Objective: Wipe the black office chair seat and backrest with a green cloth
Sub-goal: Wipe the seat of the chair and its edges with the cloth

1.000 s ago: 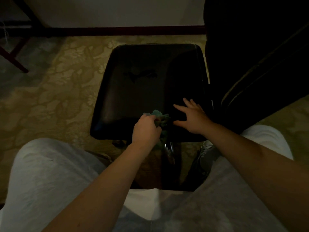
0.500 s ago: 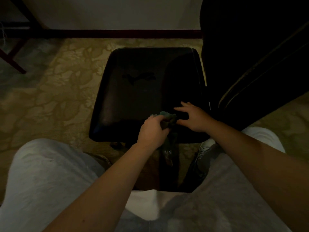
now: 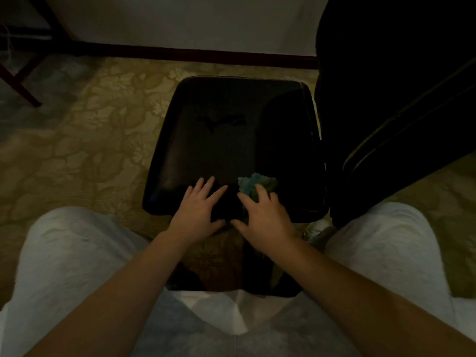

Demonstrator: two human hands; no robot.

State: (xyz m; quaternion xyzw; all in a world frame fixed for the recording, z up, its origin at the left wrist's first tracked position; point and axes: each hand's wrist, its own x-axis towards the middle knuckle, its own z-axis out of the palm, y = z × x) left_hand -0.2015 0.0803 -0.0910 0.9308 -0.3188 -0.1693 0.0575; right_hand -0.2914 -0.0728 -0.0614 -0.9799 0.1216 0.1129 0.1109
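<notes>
The black chair seat (image 3: 231, 140) lies in front of my knees, its dark backrest (image 3: 381, 86) rising at the right. A crumpled green cloth (image 3: 255, 182) sits on the seat's near right part. My right hand (image 3: 266, 219) lies over the cloth's near side with spread fingers pressing it onto the seat. My left hand (image 3: 198, 212) rests flat on the seat's near edge, left of the cloth, fingers spread, holding nothing.
Patterned yellowish carpet (image 3: 85, 150) surrounds the chair. A dark wooden furniture leg (image 3: 18, 81) stands at the far left. A wall with a dark skirting board (image 3: 195, 51) runs behind. My legs in light trousers (image 3: 77, 266) flank the seat's near edge.
My left hand let go of the cloth and moved left onto the bare seat. My right hand came over onto the cloth, which now lies further right.
</notes>
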